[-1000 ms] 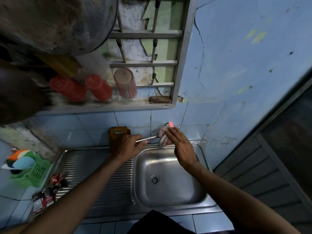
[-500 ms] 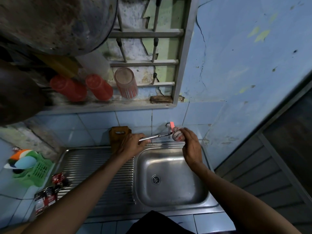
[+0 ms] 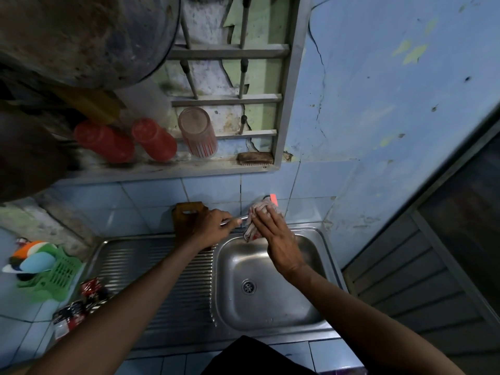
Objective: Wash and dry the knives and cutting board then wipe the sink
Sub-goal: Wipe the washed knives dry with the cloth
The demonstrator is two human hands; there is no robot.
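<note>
My left hand grips a metal knife by its handle, holding it level above the back rim of the steel sink. My right hand holds a pale cloth wrapped over the blade, so most of the blade is hidden. A brown wooden cutting board leans upright against the tiled wall, just behind my left hand.
A tap with a red lever sticks out of the wall above the cloth. A green basket with sponges and dark sachets lie at the left of the ribbed drainboard. Cups and a brush stand on the window ledge.
My right hand slid the cloth out toward the knife's tip, then back along the blade toward my left hand. The left hand stayed nearly still.
</note>
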